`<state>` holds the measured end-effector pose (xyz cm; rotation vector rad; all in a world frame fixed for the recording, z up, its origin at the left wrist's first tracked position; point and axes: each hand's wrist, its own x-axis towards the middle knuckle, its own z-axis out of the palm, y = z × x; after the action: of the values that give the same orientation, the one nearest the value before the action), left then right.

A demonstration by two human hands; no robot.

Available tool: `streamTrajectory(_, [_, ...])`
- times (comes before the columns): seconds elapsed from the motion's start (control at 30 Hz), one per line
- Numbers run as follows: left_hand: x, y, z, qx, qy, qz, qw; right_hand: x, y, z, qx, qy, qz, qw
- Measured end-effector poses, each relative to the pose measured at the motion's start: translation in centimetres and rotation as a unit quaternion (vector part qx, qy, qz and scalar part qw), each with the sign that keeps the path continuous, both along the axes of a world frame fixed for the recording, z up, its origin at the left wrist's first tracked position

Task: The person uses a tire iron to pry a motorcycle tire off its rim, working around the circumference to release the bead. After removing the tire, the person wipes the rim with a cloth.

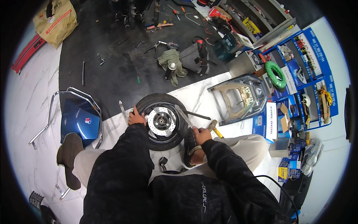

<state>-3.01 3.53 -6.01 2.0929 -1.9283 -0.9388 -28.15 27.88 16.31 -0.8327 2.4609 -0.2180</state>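
Head view: the wheel [161,121] lies flat on the floor [201,98], between both hands; the left hand [137,118], fingers spread, rests against the tyre's left side; the right hand [202,136] grips a metal lever [185,117], its tip at the wheel's right rim.

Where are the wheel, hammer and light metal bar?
Wheel [161,121]: head view, on the hub.
Hammer [218,132]: head view, on the yellow handle.
Light metal bar [184,115]: head view, about mid-length.

matt rubber tyre [158,98], smooth metal disc [161,111], glossy plastic panel [74,120], dull cloth rag [169,57]
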Motion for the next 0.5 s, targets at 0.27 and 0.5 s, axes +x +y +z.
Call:
streamTrajectory(0.27, [0.2, -2.7, -1.7, 0.095, 0.017, 0.039, 0.995, 5.2, 1.7, 4.3, -0.097, -0.102, 0.036, 0.989])
streamTrajectory(0.5, [-6.9, -2.8, 3.5, 0.027, 0.019, -0.074, 0.997, 9.4, -2.2, 4.7, -0.16, -0.086, 0.191, 0.965])
